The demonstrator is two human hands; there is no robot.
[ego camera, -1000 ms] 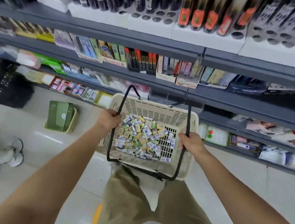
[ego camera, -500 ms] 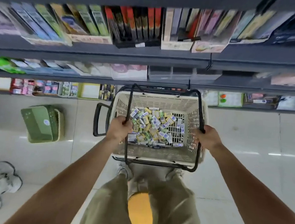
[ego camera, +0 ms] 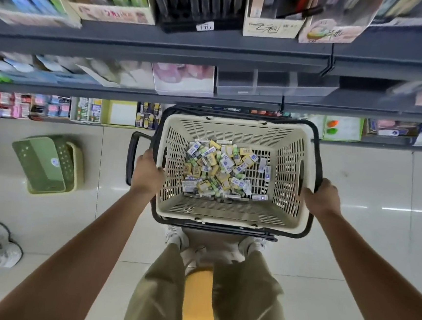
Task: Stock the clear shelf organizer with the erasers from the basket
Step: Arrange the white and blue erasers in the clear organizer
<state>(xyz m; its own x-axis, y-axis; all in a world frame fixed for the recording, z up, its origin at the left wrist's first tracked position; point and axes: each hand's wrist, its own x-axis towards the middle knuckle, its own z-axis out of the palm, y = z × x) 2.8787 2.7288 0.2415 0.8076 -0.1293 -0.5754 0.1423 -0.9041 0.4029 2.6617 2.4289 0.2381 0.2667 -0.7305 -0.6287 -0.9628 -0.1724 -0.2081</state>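
Our left hand (ego camera: 147, 173) and right hand (ego camera: 323, 198) grip the basket (ego camera: 226, 210) by its sides; erasers (ego camera: 219, 170) lie heaped inside; the organizer (ego camera: 275, 87) sits on the far shelf (ego camera: 134, 94).

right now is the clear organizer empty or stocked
Looks empty: the clear organizer shows bare compartments; the erasers lie in the basket.

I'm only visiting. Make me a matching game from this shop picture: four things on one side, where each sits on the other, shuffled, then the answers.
Things:
1. cream basket
2. erasers
3. clear organizer
4. green basket

Places:
A. on the floor, off to the left
B. on a shelf beyond the cream basket
C. gripped by the left hand and right hand
D. piled inside the cream basket

Pairs: 1-C, 2-D, 3-B, 4-A.
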